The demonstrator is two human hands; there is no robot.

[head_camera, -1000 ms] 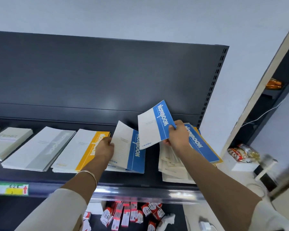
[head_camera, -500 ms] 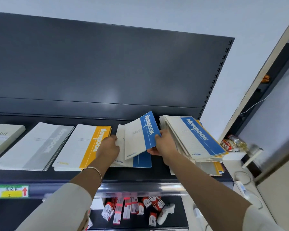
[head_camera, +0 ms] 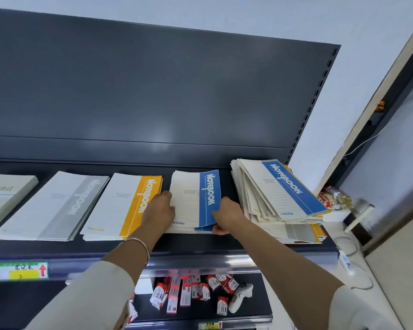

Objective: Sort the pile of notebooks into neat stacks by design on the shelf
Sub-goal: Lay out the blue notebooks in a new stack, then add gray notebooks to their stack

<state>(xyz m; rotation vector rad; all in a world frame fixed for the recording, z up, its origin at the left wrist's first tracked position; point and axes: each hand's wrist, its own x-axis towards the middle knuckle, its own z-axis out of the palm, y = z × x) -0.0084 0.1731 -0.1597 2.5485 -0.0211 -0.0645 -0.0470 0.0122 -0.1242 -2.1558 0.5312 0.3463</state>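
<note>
Shelf: dark metal shelf [head_camera: 200, 244] w/ dark back panel, white wall behind; notebooks lie flat in a row along it.
Sorted so far: cream "Gambit" stack [head_camera: 7, 196] far left, grey-band stack [head_camera: 57, 206] next, orange-band stack [head_camera: 129, 206], then blue-band stack [head_camera: 196, 201] in the middle.
Unsorted: mixed pile [head_camera: 279, 194] at the right end, fanned and skewed, blue cover on top, grey and orange edges showing underneath.
Left hand: left hand [head_camera: 161, 210] lies against the left edge of the blue-band stack, fingers curled loosely, pressing rather than gripping.
Right hand: right hand [head_camera: 227, 216] at the stack's lower right corner, fingers tucked under the front edge, thumb on top; lightly pinching the top books.
Step (my read): squaring up the blue stack between both palms.
Handling: thin softcover books, prob. light and floppy; smooth covers likely slide on each other, so a tall stack can skew or fan out.
Where to hold: pinch one book at a corner or short edge near the front; for several, clamp both long edges w/ flat palms and keep them level.
Risk: the fanned pile sits near the shelf's right end and front lip; a tug on a lower book could drag the rest off.
</note>
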